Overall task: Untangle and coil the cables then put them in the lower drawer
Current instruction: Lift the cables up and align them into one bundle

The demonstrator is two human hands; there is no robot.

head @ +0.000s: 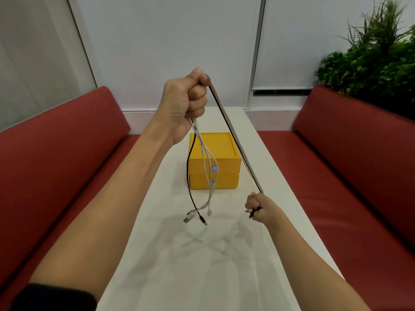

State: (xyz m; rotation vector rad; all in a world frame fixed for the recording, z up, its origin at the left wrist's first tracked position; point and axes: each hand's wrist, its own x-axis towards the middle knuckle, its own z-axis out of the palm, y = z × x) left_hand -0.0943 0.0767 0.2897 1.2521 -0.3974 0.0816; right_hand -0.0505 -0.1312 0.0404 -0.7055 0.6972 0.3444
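Observation:
My left hand (187, 104) is raised high and grips a bundle of cables in its fist. A white cable (207, 173) and a black cable (188, 176) hang loose below it, their plugs dangling just above the table. Another stretch of black and white cable (235, 140) runs taut from the left fist down to my right hand (261, 208), which grips its end low over the table. Behind the cables stands a yellow drawer box (222, 153) with two shut drawers, the lower drawer (224, 181) at table level.
The long white table (202, 265) runs away from me between two red benches (56, 153). A green plant (377, 59) stands at the back right. White wall panels close off the far end.

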